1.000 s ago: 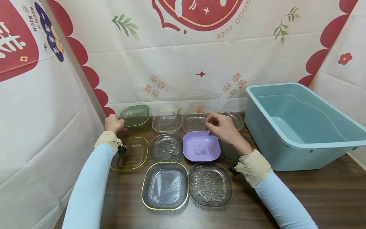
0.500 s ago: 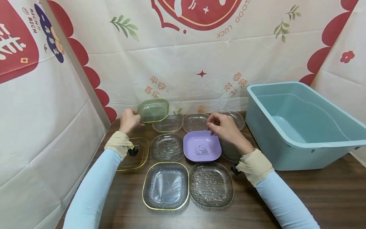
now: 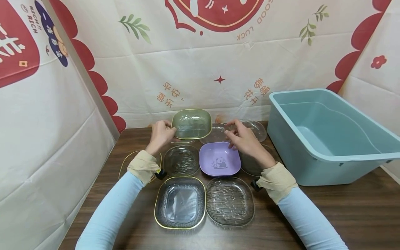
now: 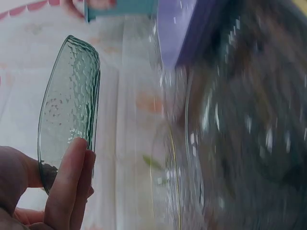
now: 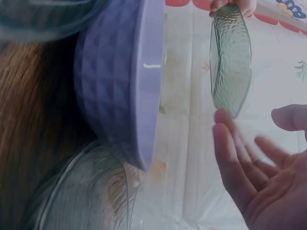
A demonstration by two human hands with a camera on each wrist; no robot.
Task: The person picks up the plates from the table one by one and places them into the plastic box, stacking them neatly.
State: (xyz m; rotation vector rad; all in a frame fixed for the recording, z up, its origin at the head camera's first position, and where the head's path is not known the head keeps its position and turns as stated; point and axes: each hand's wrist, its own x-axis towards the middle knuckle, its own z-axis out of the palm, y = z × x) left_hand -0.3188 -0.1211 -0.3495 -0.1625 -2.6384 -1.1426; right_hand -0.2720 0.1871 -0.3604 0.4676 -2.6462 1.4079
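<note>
The green dish (image 3: 191, 124), translucent and edged with a thin gold-coloured rim, is held in the air above the back row of clear dishes. In the left wrist view we see it apart from everything on the table, its outer face covered in small dimples. The left hand (image 3: 160, 136) grasps it by one end only, thumb on one side of the wall and fingers on the other.

From its thin wall we judge it light and stiff, perhaps plastic, though glass cannot be excluded and would make it brittle. The glossy surface may slip, while the dimples should lend the fingers some purchase. Held at one end, it could swing or droop at the free end; we would take the opposite short wall, pinching across the rim, to level it.

The right hand (image 3: 245, 140) grasps nothing: the right wrist view shows its fingers loosely extended, thumb spread away, near the free end of the dish. Below it sits the purple dish (image 3: 220, 159), printed with a panda. Nearer us stand a gold-rimmed clear dish (image 3: 180, 203) and a ribbed clear dish (image 3: 230, 203), side by side on the wooden table (image 3: 343, 215). To the right we find a blue-green tub (image 3: 312, 170).
</note>
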